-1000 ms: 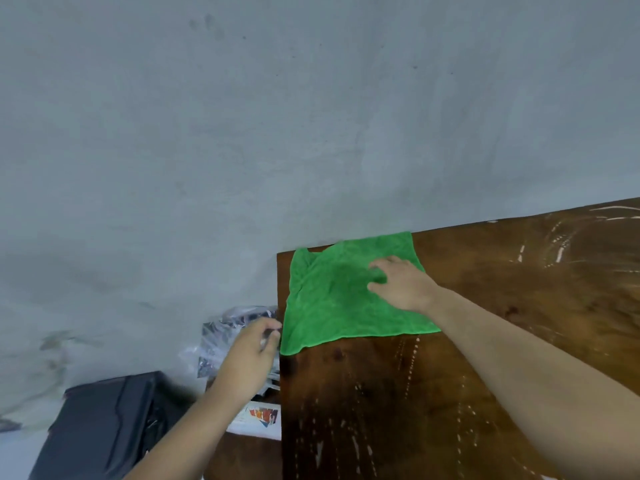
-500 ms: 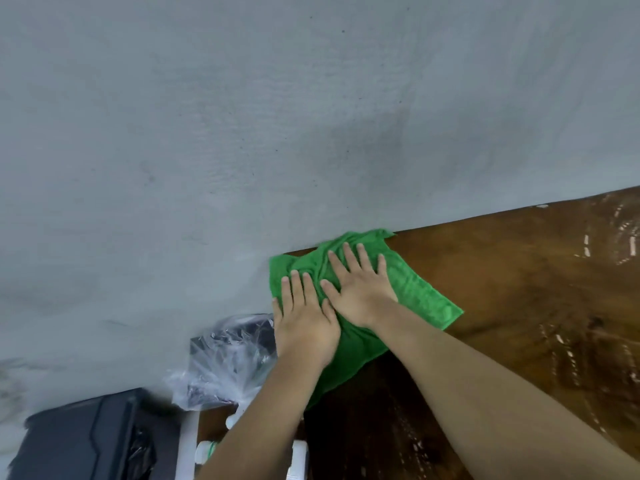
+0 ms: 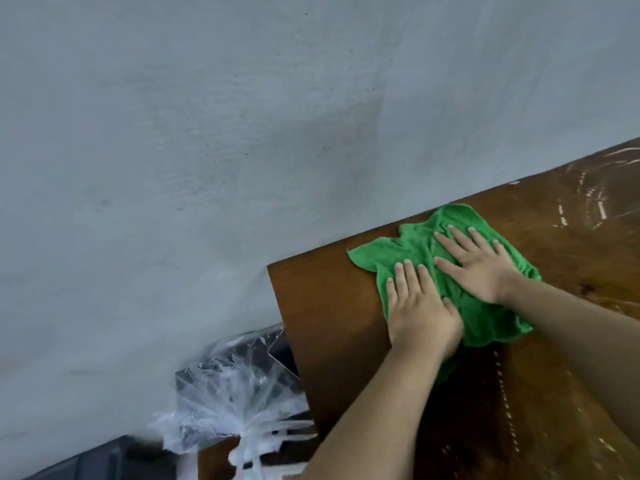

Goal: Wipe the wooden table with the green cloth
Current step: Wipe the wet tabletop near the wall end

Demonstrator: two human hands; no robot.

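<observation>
The green cloth (image 3: 412, 251) lies rumpled on the dark wooden table (image 3: 325, 306), a short way in from the table's far left corner. Both of my hands lie flat on it with straight fingers. My left hand (image 3: 417, 313) presses the cloth's near left part. My right hand (image 3: 476, 263) presses its middle, fingers pointing toward the wall. White streaks mark the wood at the far right and along the near side.
A grey wall (image 3: 242, 133) runs right behind the table's far edge. Beyond the table's left edge sits a box wrapped in clear crinkled plastic (image 3: 235, 386), with a dark case (image 3: 86, 459) further left at the bottom.
My left hand came off the table's left edge and onto the cloth beside my right hand. Both hands then slid the cloth rightward, away from the corner, and it bunched up.
</observation>
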